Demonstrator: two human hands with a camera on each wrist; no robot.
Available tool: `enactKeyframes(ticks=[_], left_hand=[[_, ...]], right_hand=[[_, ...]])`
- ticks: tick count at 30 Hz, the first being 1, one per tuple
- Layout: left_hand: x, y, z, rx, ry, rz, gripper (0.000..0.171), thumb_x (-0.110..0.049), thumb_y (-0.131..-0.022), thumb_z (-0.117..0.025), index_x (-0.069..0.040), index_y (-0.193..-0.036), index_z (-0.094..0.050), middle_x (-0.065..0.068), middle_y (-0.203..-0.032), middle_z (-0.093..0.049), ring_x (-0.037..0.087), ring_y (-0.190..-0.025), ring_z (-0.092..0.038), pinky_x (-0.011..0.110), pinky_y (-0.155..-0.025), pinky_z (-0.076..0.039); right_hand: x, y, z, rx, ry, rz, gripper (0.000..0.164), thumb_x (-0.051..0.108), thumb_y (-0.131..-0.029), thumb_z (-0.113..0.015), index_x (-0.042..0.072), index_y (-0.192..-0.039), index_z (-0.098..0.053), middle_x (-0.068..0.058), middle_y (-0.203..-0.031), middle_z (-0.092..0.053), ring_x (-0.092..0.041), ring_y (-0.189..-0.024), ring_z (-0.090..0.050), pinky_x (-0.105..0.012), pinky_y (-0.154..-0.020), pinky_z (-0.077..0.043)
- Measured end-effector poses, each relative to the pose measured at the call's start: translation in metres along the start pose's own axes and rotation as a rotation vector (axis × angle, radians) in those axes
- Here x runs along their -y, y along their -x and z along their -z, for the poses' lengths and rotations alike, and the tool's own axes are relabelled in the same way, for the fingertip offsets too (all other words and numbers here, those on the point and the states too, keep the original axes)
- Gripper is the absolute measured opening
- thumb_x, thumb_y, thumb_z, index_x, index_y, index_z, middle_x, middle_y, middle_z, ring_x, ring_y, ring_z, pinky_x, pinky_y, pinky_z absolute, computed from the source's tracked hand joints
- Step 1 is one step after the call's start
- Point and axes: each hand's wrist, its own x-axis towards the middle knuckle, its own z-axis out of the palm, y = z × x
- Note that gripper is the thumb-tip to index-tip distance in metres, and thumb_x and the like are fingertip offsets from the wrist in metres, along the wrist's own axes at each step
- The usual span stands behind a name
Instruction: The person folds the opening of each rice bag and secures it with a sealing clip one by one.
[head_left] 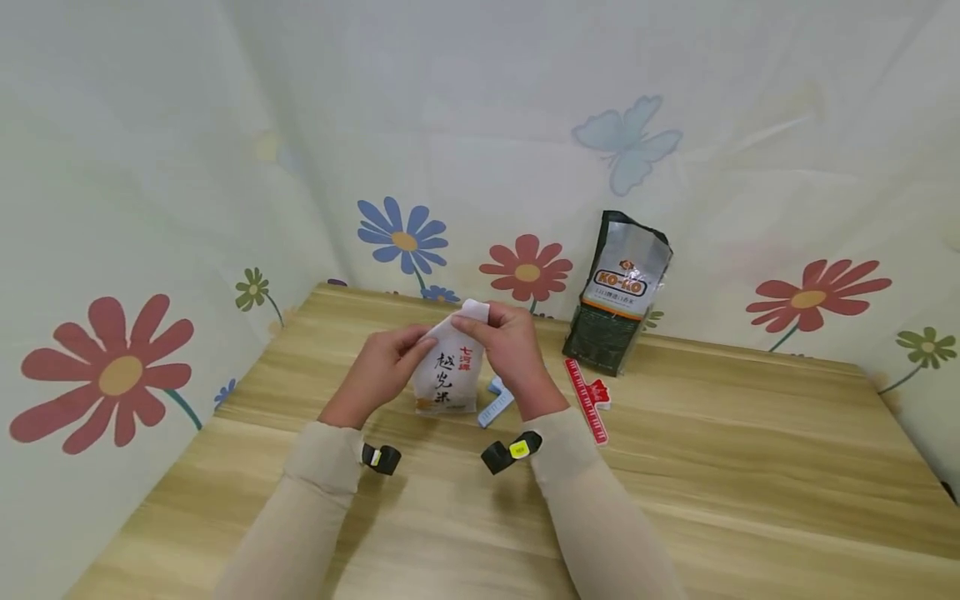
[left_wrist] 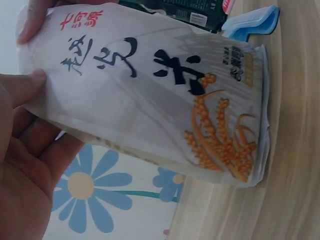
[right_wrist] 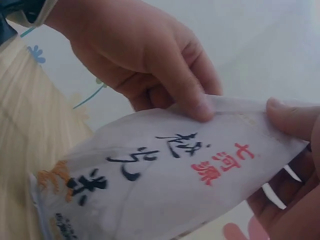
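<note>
A white paper-like rice bag (head_left: 450,375) with black and red lettering stands slightly tilted, its bottom at the wooden table. My left hand (head_left: 382,367) pinches the left side of its top edge, thumb on the printed front. On the right side of that edge my right hand (head_left: 517,354) pinches it too, where the white top looks folded over. Orange grain ears are printed low on the bag (left_wrist: 150,95) in the left wrist view. Both thumbs press on the top strip of the bag (right_wrist: 150,165) in the right wrist view. Some fingers are hidden behind it.
A light blue clip (head_left: 495,404) with a keyboard pattern lies just right of the bag. Further right lies a red keyboard-patterned clip (head_left: 585,400). Behind it a dark green and silver KO-KO bag (head_left: 618,292) leans on the flowered backdrop. The wooden table (head_left: 750,450) extends rightward.
</note>
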Motion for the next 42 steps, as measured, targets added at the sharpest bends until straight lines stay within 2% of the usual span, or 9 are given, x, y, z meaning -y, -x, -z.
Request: enactKeyframes(ticks=[6,11,15,19,22,24,30,36,42], left_hand=[[-0.007,-0.003,-0.008,-0.041,-0.003,-0.040,0.021,-0.023,-0.098,-0.058,-0.010,-0.109,-0.070,0.007,-0.096,-0.075,0.018,-0.083,-0.072,0.038,-0.073,-0.058],[-0.012,-0.005,-0.004,0.036,0.013,0.017,0.023,-0.027,-0.099,-0.057,-0.013,-0.112,-0.070,0.005,-0.100,-0.073,0.018,-0.088,-0.071,0.040,-0.077,-0.058],[-0.018,-0.003,0.004,0.041,0.010,0.017,0.025,-0.027,-0.096,-0.062,-0.015,-0.116,-0.068,0.003,-0.108,-0.071,0.019,-0.098,-0.069,0.043,-0.087,-0.055],[-0.029,0.002,0.009,-0.101,-0.031,-0.143,0.034,-0.022,-0.087,-0.074,-0.011,-0.119,-0.067,0.005,-0.117,-0.068,0.022,-0.104,-0.064,0.043,-0.091,-0.052],[-0.040,0.005,0.011,-0.217,-0.042,-0.290,0.033,-0.016,-0.082,-0.079,-0.008,-0.112,-0.069,0.005,-0.108,-0.070,0.018,-0.094,-0.063,0.038,-0.083,-0.054],[-0.047,0.007,0.012,-0.219,-0.045,-0.363,0.023,-0.013,-0.081,-0.079,-0.008,-0.102,-0.073,0.003,-0.095,-0.071,0.012,-0.080,-0.061,0.032,-0.073,-0.054],[-0.059,0.011,0.001,0.054,-0.086,-0.372,0.008,-0.015,-0.083,-0.077,-0.012,-0.090,-0.076,-0.005,-0.079,-0.070,0.002,-0.064,-0.056,0.019,-0.059,-0.050],[-0.061,0.014,-0.022,0.288,-0.148,-0.221,0.013,-0.021,-0.086,-0.074,-0.012,-0.095,-0.074,-0.003,-0.086,-0.073,0.006,-0.075,-0.064,0.022,-0.069,-0.054],[-0.060,0.013,-0.041,0.429,-0.230,-0.155,0.024,-0.018,-0.088,-0.071,-0.006,-0.108,-0.072,0.005,-0.102,-0.073,0.017,-0.091,-0.065,0.035,-0.084,-0.053]], right_hand=[[0.009,-0.001,0.017,0.091,0.167,0.007,0.023,0.033,-0.087,-0.073,0.013,-0.099,-0.074,-0.005,-0.093,-0.073,-0.019,-0.085,-0.067,-0.035,-0.079,-0.055],[0.018,0.002,0.026,0.161,0.273,0.037,0.020,0.031,-0.090,-0.069,0.013,-0.096,-0.075,-0.005,-0.089,-0.073,-0.019,-0.084,-0.066,-0.045,-0.083,-0.054],[0.024,0.005,0.023,0.166,0.329,0.025,0.022,0.034,-0.090,-0.068,0.014,-0.096,-0.075,-0.002,-0.089,-0.073,-0.018,-0.085,-0.064,-0.040,-0.079,-0.054],[0.025,0.007,0.020,0.160,0.352,0.002,0.022,0.033,-0.090,-0.069,0.013,-0.096,-0.075,-0.002,-0.090,-0.073,-0.017,-0.084,-0.064,-0.033,-0.075,-0.054],[0.025,0.006,0.020,0.152,0.351,0.005,0.023,0.034,-0.090,-0.069,0.013,-0.098,-0.075,-0.002,-0.091,-0.073,-0.017,-0.085,-0.065,-0.031,-0.074,-0.053],[0.024,0.005,0.020,0.143,0.339,0.013,0.024,0.034,-0.090,-0.069,0.013,-0.098,-0.075,-0.002,-0.091,-0.073,-0.017,-0.084,-0.064,-0.030,-0.072,-0.053],[0.018,0.006,0.023,0.143,0.271,0.025,0.022,0.033,-0.090,-0.070,0.012,-0.097,-0.076,-0.004,-0.090,-0.074,-0.017,-0.076,-0.058,-0.029,-0.064,-0.046],[0.015,0.006,0.023,0.137,0.268,0.032,0.022,0.032,-0.089,-0.070,0.012,-0.096,-0.076,-0.005,-0.082,-0.071,-0.017,-0.062,-0.046,-0.028,-0.055,-0.037],[0.015,0.005,0.023,0.133,0.261,0.025,0.023,0.031,-0.089,-0.071,0.010,-0.096,-0.076,-0.005,-0.086,-0.073,-0.016,-0.070,-0.055,-0.027,-0.060,-0.045]])
